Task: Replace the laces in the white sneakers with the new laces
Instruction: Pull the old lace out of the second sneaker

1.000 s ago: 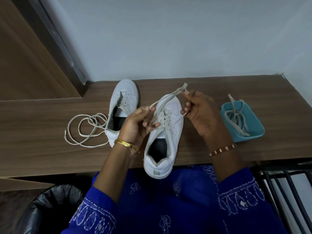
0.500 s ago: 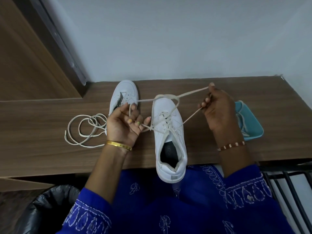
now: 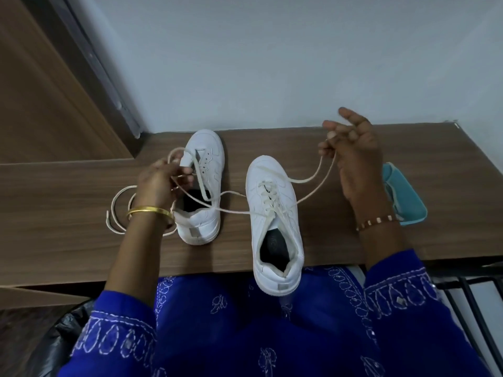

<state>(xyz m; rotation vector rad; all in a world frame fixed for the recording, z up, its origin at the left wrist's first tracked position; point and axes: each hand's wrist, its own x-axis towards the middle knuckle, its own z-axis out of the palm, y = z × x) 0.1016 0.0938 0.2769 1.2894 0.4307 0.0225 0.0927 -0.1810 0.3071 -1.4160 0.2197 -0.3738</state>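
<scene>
Two white sneakers stand on the wooden table (image 3: 299,148). The right sneaker (image 3: 275,221) carries a cream lace (image 3: 268,198) through its eyelets, and its heel hangs over the table's front edge. The two lace ends run out sideways. My left hand (image 3: 159,183) grips one end in front of the left sneaker (image 3: 204,186), which has bare eyelets. My right hand (image 3: 353,156) is raised to the right and pinches the other end between thumb and fingers.
A loose cream lace (image 3: 117,210) lies coiled on the table behind my left wrist. A teal tray (image 3: 405,197) with laces sits at the right, partly hidden by my right forearm. A black bin bag (image 3: 54,346) is at lower left and a metal rack (image 3: 476,300) at lower right.
Both hands have drawn the lace ends further apart, the left hand moving left over the left sneaker, the right hand up and right. The laced sneaker now sits straight, heel over the edge.
</scene>
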